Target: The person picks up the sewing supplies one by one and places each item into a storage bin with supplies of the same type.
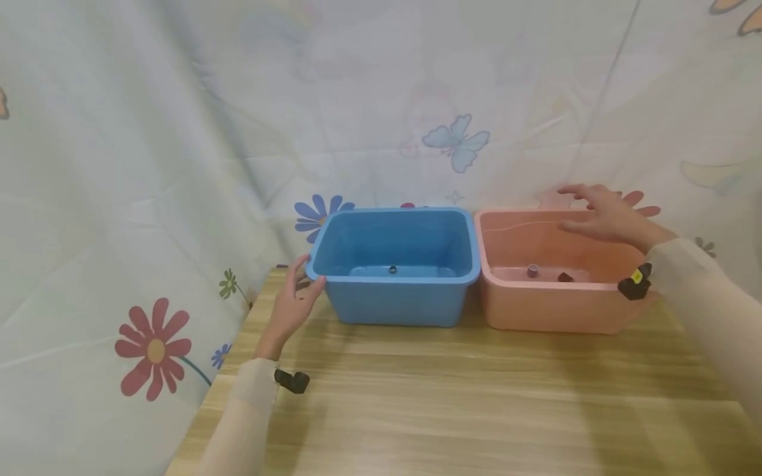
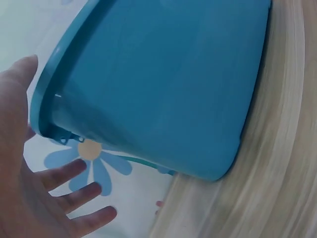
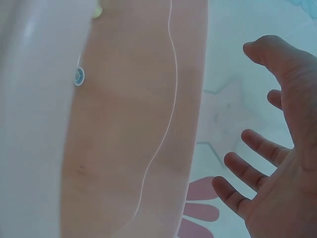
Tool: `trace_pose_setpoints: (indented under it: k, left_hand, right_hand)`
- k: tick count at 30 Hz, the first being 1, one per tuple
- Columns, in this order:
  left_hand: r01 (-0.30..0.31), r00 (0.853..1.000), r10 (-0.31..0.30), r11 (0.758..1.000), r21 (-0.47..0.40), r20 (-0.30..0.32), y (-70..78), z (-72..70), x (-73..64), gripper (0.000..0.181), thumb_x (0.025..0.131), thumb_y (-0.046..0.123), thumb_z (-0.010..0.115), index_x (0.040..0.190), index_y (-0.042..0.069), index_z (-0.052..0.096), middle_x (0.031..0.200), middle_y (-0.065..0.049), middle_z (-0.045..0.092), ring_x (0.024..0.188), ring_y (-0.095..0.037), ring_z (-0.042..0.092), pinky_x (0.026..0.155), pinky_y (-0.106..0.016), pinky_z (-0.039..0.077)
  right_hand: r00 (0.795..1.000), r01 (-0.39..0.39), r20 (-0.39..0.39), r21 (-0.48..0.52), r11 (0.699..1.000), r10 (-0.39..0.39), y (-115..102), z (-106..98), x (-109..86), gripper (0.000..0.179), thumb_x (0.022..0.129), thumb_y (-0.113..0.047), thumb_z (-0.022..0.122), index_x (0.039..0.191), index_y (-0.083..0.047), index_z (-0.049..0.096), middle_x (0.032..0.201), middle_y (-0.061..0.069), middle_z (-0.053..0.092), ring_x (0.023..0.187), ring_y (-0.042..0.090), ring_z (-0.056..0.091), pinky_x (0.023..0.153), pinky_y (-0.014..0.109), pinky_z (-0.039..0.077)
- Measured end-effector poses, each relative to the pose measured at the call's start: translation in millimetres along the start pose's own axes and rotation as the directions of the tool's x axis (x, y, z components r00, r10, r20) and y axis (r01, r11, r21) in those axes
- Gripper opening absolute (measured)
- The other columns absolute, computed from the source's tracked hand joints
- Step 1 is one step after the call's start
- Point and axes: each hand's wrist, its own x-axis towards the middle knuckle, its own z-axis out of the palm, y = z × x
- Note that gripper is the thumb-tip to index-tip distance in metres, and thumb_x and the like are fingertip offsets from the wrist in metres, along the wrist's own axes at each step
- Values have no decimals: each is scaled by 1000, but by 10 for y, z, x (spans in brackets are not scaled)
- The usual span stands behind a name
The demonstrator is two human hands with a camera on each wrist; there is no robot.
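A blue plastic bin (image 1: 393,301) stands on the wooden table, with a small dark ring-like piece (image 1: 393,270) on its floor. My left hand (image 1: 292,307) is at its front left corner, thumb and fingers spread about the rim; the left wrist view shows loose fingers, and contact is hard to tell. Close beside it on the right is a pink bin (image 1: 553,309). Inside lie a small pale cylinder (image 1: 532,270) and a dark brown piece (image 1: 565,277). Over the pink bin's back rim hovers my right hand (image 1: 604,215), fingers apart and holding nothing.
Behind the bins hangs a pale curtain (image 1: 369,119) printed with flowers and butterflies. The wooden table (image 1: 452,403) stretches in front of the bins, its left edge beside my left forearm. A thin white line (image 3: 176,74) runs along the pink bin's inner wall.
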Motion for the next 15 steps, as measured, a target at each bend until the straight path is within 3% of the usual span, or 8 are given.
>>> trace_pose_setpoints:
  k: [6,12,15]
  left_hand:
    - [-80,996,87,979,186,-27,30,-22,18,78,96,57,64,161,29,30,164,-11,33,148,-40,33,113,-68,30]
    - [-141,984,171,912,385,-44,87,-4,25,83,90,63,68,160,39,31,171,-8,12,154,-42,17,111,-77,25]
    - [-198,971,236,868,456,-28,144,14,23,85,89,64,69,160,38,31,171,-10,13,153,-43,18,110,-77,24]
  right_hand:
    - [999,44,-29,-34,998,-45,-114,32,-97,78,93,-40,75,157,-15,37,152,26,39,139,51,31,97,78,33]
    - [994,74,-74,-70,995,-80,-178,91,-238,83,91,-44,77,159,-19,36,158,27,33,142,53,30,96,80,33]
    - [992,74,-92,-107,992,-84,-210,128,-312,85,90,-47,76,159,-18,36,159,27,30,139,56,34,95,80,34]
